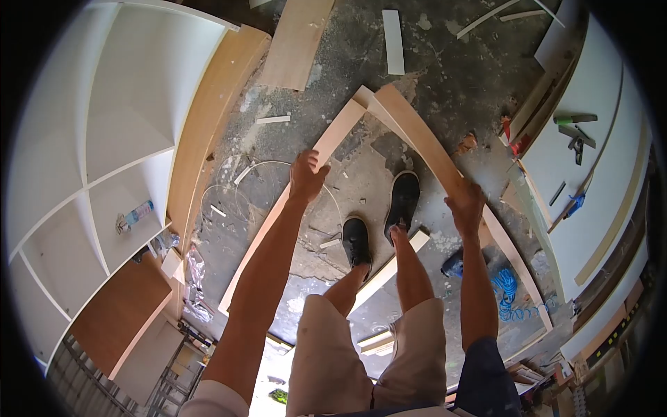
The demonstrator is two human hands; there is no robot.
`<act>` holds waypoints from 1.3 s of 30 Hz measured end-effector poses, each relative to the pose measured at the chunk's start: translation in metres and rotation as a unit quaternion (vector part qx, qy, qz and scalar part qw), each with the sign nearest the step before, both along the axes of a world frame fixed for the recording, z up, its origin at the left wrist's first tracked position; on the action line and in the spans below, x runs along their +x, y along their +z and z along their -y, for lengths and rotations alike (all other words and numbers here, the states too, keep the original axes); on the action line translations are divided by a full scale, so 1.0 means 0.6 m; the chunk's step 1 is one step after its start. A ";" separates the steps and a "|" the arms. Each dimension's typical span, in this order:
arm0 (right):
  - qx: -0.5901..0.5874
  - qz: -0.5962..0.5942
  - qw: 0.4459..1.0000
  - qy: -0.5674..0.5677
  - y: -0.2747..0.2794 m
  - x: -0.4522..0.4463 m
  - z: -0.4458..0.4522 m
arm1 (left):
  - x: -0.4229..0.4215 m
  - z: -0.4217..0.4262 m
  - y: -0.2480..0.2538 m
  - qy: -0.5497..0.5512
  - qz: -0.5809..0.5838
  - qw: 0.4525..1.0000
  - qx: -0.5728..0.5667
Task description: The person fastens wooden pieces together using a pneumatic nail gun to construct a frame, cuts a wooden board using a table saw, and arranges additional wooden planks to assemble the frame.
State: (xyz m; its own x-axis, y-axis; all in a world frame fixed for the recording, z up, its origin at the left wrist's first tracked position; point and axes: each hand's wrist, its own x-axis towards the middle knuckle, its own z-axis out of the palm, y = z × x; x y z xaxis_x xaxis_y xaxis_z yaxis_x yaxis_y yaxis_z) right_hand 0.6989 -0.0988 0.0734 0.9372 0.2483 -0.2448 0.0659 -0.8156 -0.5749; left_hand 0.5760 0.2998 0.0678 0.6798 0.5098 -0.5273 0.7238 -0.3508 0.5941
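Note:
My left hand (306, 177) is closed around a long, pale wooden board (340, 136), which slants down to the lower left. My right hand (465, 207) grips another wooden board (420, 139) on the right side. The far ends of the two boards meet or overlap in a point ahead of my feet; whether they are joined I cannot tell. Beyond my right hand a narrow strip of wood (517, 260) runs toward the lower right. My black shoes (403, 198) stand between the boards.
A white shelf unit (132, 167) with a plastic bottle (142, 210) stands left. At right, a white panel (590, 146) carries hand tools (577, 142). A blue coiled hose (507, 288) lies near my right arm. Wood offcuts (394, 42) and a plywood sheet (295, 45) lie ahead.

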 end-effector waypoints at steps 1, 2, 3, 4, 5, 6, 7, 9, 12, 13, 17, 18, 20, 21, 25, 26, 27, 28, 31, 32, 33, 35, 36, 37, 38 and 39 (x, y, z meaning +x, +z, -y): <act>0.004 0.000 1.000 0.006 -0.029 0.002 0.003 | 0.026 0.003 -0.019 -0.020 0.011 0.999 0.030; 0.005 -0.007 1.000 -0.004 -0.059 0.014 0.000 | 0.063 0.001 -0.042 -0.044 0.030 0.997 0.060; 0.013 0.001 1.000 -0.002 -0.082 0.029 0.000 | 0.089 0.002 -0.062 -0.052 0.024 0.997 0.058; 0.021 0.010 1.000 0.003 -0.103 0.042 0.002 | 0.114 0.006 -0.083 -0.058 0.014 0.996 0.060; 0.037 0.004 0.999 0.015 -0.126 0.053 0.004 | 0.138 0.010 -0.105 -0.062 0.007 0.996 0.064; 0.037 0.003 0.999 0.015 -0.143 0.064 0.006 | 0.162 0.013 -0.124 -0.062 0.006 0.996 0.064; 0.043 0.019 0.998 0.040 -0.159 0.071 0.009 | 0.180 0.018 -0.142 -0.102 0.024 0.987 0.121; 0.050 0.034 0.996 0.059 -0.188 0.077 0.010 | 0.209 0.021 -0.181 -0.149 0.040 0.972 0.179; 0.078 0.030 0.995 0.058 -0.226 0.077 0.010 | 0.240 0.025 -0.231 -0.153 0.088 0.963 0.203; 0.082 0.061 0.993 0.067 -0.236 0.073 0.007 | 0.243 0.025 -0.241 -0.147 0.096 0.968 0.179; 0.108 0.109 0.984 0.088 -0.245 0.074 -0.017 | 0.242 0.026 -0.266 -0.087 0.132 0.976 0.149; 0.091 0.108 0.985 0.102 -0.248 0.071 -0.019 | 0.241 0.027 -0.269 -0.090 0.138 0.975 0.152; 0.106 0.103 0.984 0.099 -0.257 0.068 -0.020 | 0.235 0.031 -0.272 -0.082 0.171 0.966 0.176; 0.099 0.102 0.984 0.106 -0.255 0.067 -0.021 | 0.235 0.034 -0.273 -0.083 0.184 0.960 0.193; 0.086 0.120 0.980 0.130 -0.260 0.074 -0.020 | 0.235 0.039 -0.267 -0.082 0.169 0.960 0.207; 0.085 0.119 0.980 0.136 -0.257 0.074 -0.021 | 0.234 0.038 -0.270 -0.082 0.177 0.960 0.198; 0.092 0.102 0.982 0.127 -0.254 0.072 -0.023 | 0.234 0.038 -0.272 -0.083 0.186 0.960 0.190; 0.092 0.110 0.981 0.129 -0.256 0.073 -0.021 | 0.234 0.038 -0.275 -0.081 0.193 0.959 0.191; 0.080 0.105 0.982 0.139 -0.259 0.071 -0.021 | 0.231 0.037 -0.278 -0.070 0.223 0.953 0.195; 0.080 0.110 0.981 0.141 -0.260 0.071 -0.020 | 0.234 0.040 -0.279 -0.058 0.215 0.955 0.196; 0.081 0.108 0.980 0.143 -0.265 0.070 -0.019 | 0.236 0.043 -0.280 -0.046 0.206 0.957 0.197; 0.083 0.109 0.979 0.150 -0.264 0.074 -0.021 | 0.238 0.047 -0.282 -0.040 0.207 0.955 0.209; 0.085 0.109 0.978 0.155 -0.259 0.078 -0.025 | 0.237 0.046 -0.283 -0.037 0.202 0.953 0.221; 0.088 0.107 0.977 0.160 -0.255 0.079 -0.026 | 0.236 0.046 -0.283 -0.034 0.205 0.953 0.221; 0.087 0.110 0.977 0.162 -0.257 0.078 -0.024 | 0.236 0.047 -0.283 -0.029 0.209 0.954 0.211; 0.087 0.104 0.977 0.163 -0.262 0.077 -0.021 | 0.237 0.046 -0.282 -0.025 0.213 0.956 0.201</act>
